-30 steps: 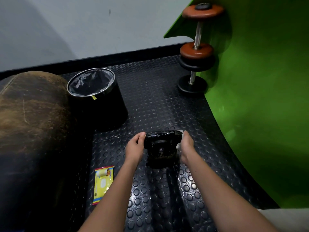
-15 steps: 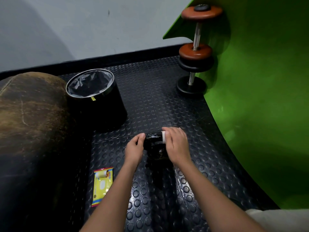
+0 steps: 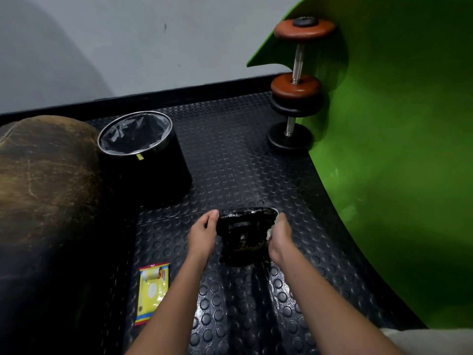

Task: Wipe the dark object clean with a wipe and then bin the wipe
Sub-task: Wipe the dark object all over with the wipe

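Steadying the dark object [image 3: 243,230] on the studded rubber floor [image 3: 230,155], the left hand [image 3: 203,234] curls against its left edge, fingers touching it but not visibly wrapped around. The right hand [image 3: 280,239] presses a white wipe [image 3: 271,233] to the object's right side, fingers closed on the wipe, which is mostly hidden behind the hand. 2 risks stand out, as I judge it. The object looks wet and glossy, so a hard rub could make it slip from the light left-hand hold. Later, the bin [image 3: 143,160] sits well apart to the left, and a careless toss could miss its rim.
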`<move>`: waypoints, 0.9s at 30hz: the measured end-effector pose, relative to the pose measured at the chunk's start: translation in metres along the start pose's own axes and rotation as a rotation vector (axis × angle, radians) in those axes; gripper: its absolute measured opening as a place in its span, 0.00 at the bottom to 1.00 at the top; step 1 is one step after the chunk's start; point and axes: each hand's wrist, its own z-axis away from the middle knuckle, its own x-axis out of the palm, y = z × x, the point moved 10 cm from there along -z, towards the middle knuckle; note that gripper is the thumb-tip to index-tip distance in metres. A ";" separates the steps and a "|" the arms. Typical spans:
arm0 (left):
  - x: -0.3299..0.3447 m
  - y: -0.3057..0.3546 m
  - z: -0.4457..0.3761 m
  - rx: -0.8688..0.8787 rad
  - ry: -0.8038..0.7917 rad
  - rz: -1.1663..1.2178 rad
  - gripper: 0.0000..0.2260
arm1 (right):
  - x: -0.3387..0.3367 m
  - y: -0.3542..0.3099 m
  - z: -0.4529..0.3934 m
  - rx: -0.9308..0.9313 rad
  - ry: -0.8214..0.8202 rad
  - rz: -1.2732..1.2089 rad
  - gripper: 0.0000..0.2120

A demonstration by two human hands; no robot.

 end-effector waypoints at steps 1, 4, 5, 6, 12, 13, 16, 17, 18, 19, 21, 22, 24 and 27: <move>0.000 0.000 0.000 -0.001 0.001 0.000 0.17 | 0.002 0.001 -0.002 -0.019 0.019 0.045 0.24; 0.000 0.000 -0.002 -0.001 0.002 0.000 0.17 | 0.003 -0.024 0.002 -0.324 0.158 0.340 0.21; 0.000 -0.001 -0.002 -0.001 0.005 -0.001 0.17 | 0.009 -0.040 0.014 -0.478 0.193 0.454 0.19; -0.001 -0.002 -0.003 -0.002 0.008 -0.002 0.17 | 0.017 -0.053 0.025 -0.616 0.208 0.572 0.19; -0.001 -0.003 -0.005 0.013 0.008 0.007 0.15 | 0.060 -0.064 0.066 -1.116 0.069 1.070 0.22; -0.001 -0.004 -0.005 0.010 0.005 0.002 0.15 | 0.062 -0.064 0.069 -1.147 0.034 1.071 0.21; -0.001 -0.004 -0.005 0.008 0.000 -0.013 0.15 | 0.050 -0.065 0.060 -1.151 -0.030 0.985 0.17; -0.001 -0.004 -0.004 0.010 -0.001 -0.017 0.16 | 0.043 -0.066 0.055 -1.128 -0.020 0.945 0.16; -0.002 -0.003 -0.003 0.011 -0.003 -0.018 0.16 | 0.035 -0.067 0.050 -1.095 0.005 0.899 0.14; -0.002 -0.002 -0.002 0.011 -0.005 -0.018 0.16 | 0.027 -0.067 0.044 -1.046 0.034 0.849 0.13; -0.001 0.000 -0.001 0.013 -0.010 -0.021 0.17 | 0.017 -0.064 0.037 -0.913 0.075 0.749 0.12; -0.001 0.000 -0.001 0.014 -0.011 -0.022 0.17 | 0.013 -0.062 0.033 -0.838 0.081 0.696 0.13; 0.000 0.000 -0.001 0.017 -0.013 -0.023 0.17 | 0.004 -0.057 0.023 -0.667 0.105 0.574 0.14; 0.000 0.000 -0.001 0.021 -0.014 -0.023 0.17 | -0.012 -0.030 -0.005 -0.331 0.130 0.369 0.17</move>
